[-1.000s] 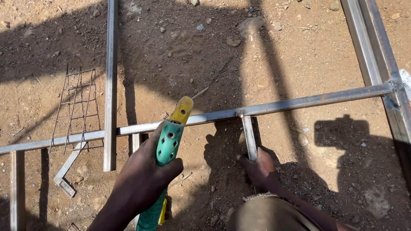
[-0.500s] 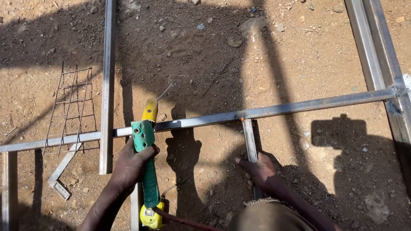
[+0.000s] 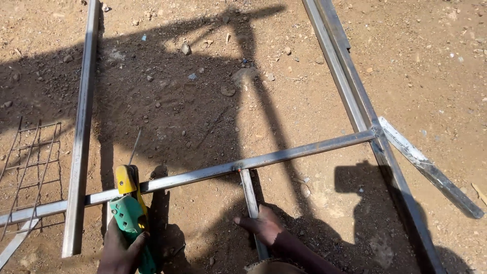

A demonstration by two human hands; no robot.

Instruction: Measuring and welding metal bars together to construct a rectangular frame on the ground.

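left hand [image 3: 120,248] gripping green-yellow holder [image 3: 131,213] at crossbar [image 3: 213,172] | right hand [image 3: 264,227] pressing upright bar [image 3: 250,195] flat, fingers spread | best keeping rod [image 3: 135,146] steady on joint, bar pinned

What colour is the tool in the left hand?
Green body with a yellow head, on the electrode holder; head view.
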